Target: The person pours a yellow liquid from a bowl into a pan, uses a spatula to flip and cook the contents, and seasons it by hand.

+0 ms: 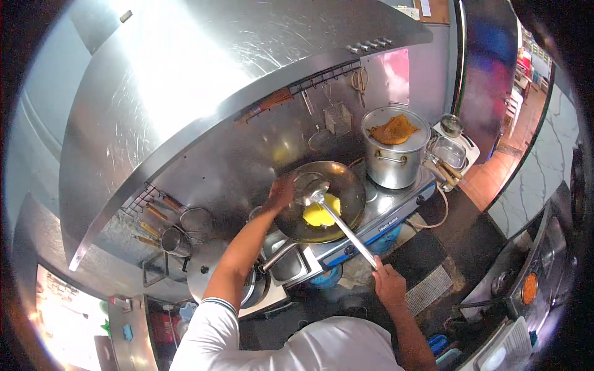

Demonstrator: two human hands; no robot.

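Note:
A wok (350, 185) sits on a gas stove (378, 204), its long handle (278, 257) pointing toward me. Yellow beaten egg (320, 214) lies spread in the bottom of the wok. My right hand (390, 284) grips the end of a long metal ladle (345, 229). The ladle's head is over the egg, close to a round bowl (301, 181). My left hand (281, 194) reaches over the wok's left side and holds this bowl by its edge. The bowl is partly hidden by the ladle, so its contents cannot be made out.
Right of the wok stands a large lidded stockpot (394, 167) with a brown cloth (394, 130) on its lid. A steel tray (287, 264) sits left of the stove. Strainers (338, 118) and scissors (359, 81) hang behind, below a metal hood (260, 41).

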